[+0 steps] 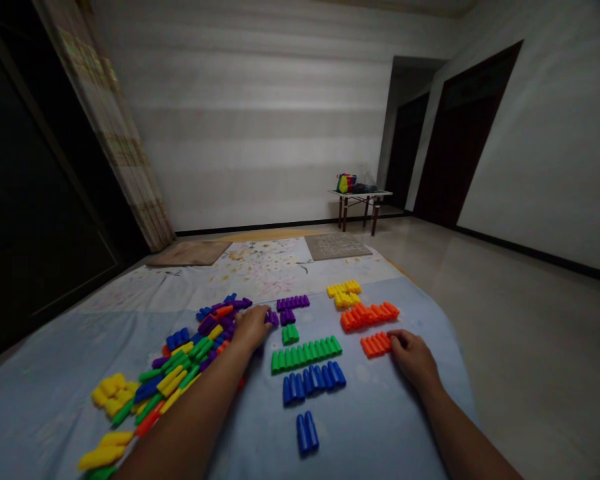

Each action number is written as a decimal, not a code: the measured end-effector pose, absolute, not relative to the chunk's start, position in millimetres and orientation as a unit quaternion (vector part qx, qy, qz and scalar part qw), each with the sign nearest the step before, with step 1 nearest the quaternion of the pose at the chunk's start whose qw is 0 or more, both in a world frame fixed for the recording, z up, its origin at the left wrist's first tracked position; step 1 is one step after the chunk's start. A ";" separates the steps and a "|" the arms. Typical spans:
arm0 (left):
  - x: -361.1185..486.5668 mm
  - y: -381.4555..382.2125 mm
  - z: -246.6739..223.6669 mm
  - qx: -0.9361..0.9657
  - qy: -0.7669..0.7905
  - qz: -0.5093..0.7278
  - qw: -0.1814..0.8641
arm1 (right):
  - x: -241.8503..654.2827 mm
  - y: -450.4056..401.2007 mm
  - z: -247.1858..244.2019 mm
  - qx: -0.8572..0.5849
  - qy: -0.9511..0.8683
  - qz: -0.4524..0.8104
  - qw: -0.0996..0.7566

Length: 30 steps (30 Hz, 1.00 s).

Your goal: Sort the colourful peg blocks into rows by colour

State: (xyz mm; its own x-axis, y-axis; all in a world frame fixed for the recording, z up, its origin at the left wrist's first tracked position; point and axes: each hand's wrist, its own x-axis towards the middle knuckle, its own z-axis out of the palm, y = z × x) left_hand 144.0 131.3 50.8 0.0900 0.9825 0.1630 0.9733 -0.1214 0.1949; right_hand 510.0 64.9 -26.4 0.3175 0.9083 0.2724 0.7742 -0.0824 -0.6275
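Observation:
My left hand reaches over the right side of a mixed heap of bullet-shaped plastic blocks. Its fingers are closed around small purple blocks at the fingertips, partly covered by the hand. On the right, my right hand pinches the end of a short orange row with thumb and forefinger. Between the hands lie sorted rows: purple, green and blue. Two blue blocks lie nearest me. Farther right are a longer orange group and yellow blocks.
The blocks rest on a pale blue floral cloth. Loose yellow blocks sit at the heap's left. Two flat mats, one brown and one grey, lie at the far edge. Beyond stands a small table carrying a colourful bag.

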 end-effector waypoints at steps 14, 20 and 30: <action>154.6 146.3 35.3 0.739 0.654 0.141 0.082 | 507.6 62.9 -22.7 -0.727 -0.573 0.103 0.365; 137.8 126.0 46.6 0.720 0.654 0.225 0.064 | 511.9 64.7 -27.7 -0.719 -0.578 0.118 0.367; 98.2 45.1 40.5 0.721 0.656 0.220 0.017 | 516.9 66.9 -34.2 -0.715 -0.568 0.122 0.389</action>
